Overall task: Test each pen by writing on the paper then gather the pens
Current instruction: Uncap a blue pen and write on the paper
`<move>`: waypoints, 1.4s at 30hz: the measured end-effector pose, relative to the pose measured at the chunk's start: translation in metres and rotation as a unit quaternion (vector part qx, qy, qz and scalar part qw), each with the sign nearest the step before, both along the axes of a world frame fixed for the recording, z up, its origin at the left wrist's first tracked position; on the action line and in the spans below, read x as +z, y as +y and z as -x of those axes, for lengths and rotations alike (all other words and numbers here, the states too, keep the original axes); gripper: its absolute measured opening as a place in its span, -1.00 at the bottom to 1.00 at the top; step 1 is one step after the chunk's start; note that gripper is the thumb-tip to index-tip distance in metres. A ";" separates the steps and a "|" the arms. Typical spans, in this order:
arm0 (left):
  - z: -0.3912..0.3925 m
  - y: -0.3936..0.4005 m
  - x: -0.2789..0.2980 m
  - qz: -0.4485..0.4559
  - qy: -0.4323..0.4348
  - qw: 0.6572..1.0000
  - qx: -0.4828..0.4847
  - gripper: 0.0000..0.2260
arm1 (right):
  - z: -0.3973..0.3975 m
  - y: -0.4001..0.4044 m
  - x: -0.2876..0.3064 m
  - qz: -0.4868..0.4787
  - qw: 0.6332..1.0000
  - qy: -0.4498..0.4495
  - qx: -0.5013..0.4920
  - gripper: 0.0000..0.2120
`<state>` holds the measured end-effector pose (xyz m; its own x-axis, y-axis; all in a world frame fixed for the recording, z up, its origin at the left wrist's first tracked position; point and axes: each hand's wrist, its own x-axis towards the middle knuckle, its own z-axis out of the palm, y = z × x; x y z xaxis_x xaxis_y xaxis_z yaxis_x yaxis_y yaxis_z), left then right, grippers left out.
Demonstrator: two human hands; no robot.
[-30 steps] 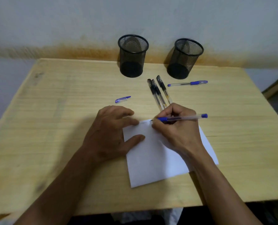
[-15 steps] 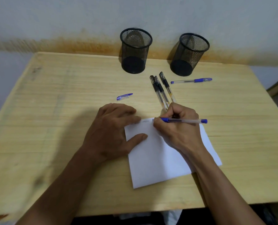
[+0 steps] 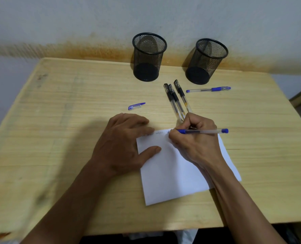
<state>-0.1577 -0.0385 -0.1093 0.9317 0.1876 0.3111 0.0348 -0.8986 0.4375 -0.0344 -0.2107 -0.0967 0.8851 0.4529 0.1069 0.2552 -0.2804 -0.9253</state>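
The right hand [image 3: 197, 141] has edged rightward along the paper [image 3: 172, 173], fingers pinching the blue pen [image 3: 202, 131]; left hand [image 3: 121, 145] fingers spread, pressing the sheet.

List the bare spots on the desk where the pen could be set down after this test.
Free: the wide left half of the desk, left of the blue cap and left hand; also the right strip past the paper, below the capped blue pen. Crowded: between the two mesh cups and the right hand, where three black pens lie.
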 end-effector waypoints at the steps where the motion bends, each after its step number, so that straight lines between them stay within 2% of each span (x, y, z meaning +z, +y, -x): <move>1: 0.000 0.000 0.000 0.001 0.000 1.000 0.001 -0.55 | 0.000 -0.001 0.000 0.000 1.000 0.001 -0.004 -0.80; 15: 0.000 -0.001 0.001 0.005 0.001 1.000 0.002 -0.54 | -0.001 -0.002 -0.002 0.001 1.000 0.004 -0.010 -0.81; 21: 0.001 -0.001 0.000 0.006 -0.008 1.000 0.002 -0.55 | 0.002 -0.002 0.004 -0.036 0.998 0.038 -0.034 -0.80; 39: 0.000 0.000 -0.002 -0.002 -0.013 1.000 0.002 -0.56 | 0.004 -0.003 0.006 -0.008 0.999 0.038 -0.021 -0.80; 41: -0.001 0.000 -0.003 -0.002 -0.020 1.000 0.000 -0.57 | 0.004 -0.001 0.011 -0.029 0.997 0.067 -0.040 -0.78; 42: -0.001 0.000 -0.003 -0.002 -0.025 1.000 -0.002 -0.57 | 0.002 -0.002 0.015 -0.070 0.990 0.111 -0.048 -0.77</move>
<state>-0.1563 -0.0380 -0.1124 0.9157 0.1826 0.3580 0.0096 -0.9005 0.4348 -0.0362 -0.2123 -0.0818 0.9324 0.3593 -0.0394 0.0196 -0.1589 -0.9871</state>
